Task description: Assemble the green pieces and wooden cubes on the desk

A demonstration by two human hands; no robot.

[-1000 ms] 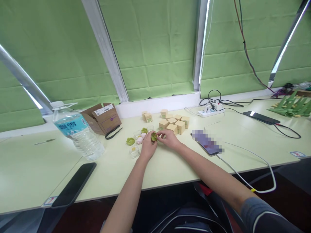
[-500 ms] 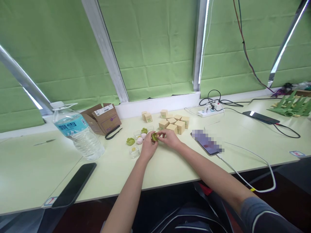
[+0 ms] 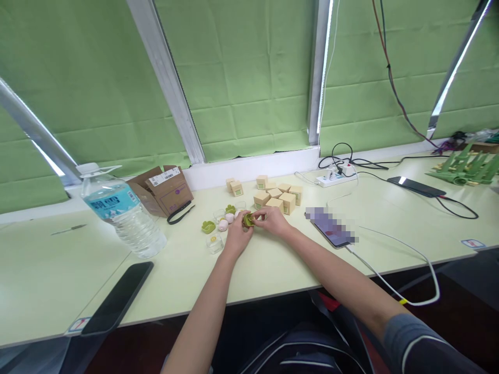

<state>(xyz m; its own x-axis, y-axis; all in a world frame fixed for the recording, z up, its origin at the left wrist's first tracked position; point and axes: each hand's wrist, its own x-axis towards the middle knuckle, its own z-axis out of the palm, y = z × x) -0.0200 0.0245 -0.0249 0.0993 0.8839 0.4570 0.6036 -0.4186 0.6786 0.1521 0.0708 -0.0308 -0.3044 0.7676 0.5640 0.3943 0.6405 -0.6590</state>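
Between my two hands is a small green cup (image 3: 247,221), apparently of the same flower-shaped kind as the others beside it. My left hand (image 3: 236,235) is closed around its left side. The fingers of my right hand (image 3: 272,221) pinch at its right edge; whether they also hold something small there is hidden. Left of my left hand lie a green flower-shaped cup (image 3: 208,227) and a second green piece (image 3: 230,209). Pink egg-like pieces (image 3: 223,225) sit among them. A clear little cup (image 3: 214,244) with something yellow inside stands nearer me.
Several small cardboard boxes (image 3: 287,202) are grouped behind my hands. A water bottle (image 3: 125,213), an open carton (image 3: 166,192) and a black phone (image 3: 119,297) are to the left. Rightward lie a charging phone (image 3: 331,228), its white cable and a power strip (image 3: 336,179).
The whole view has shifted slightly. Both hands keep their hold on the green cup, with hardly any visible finger movement.
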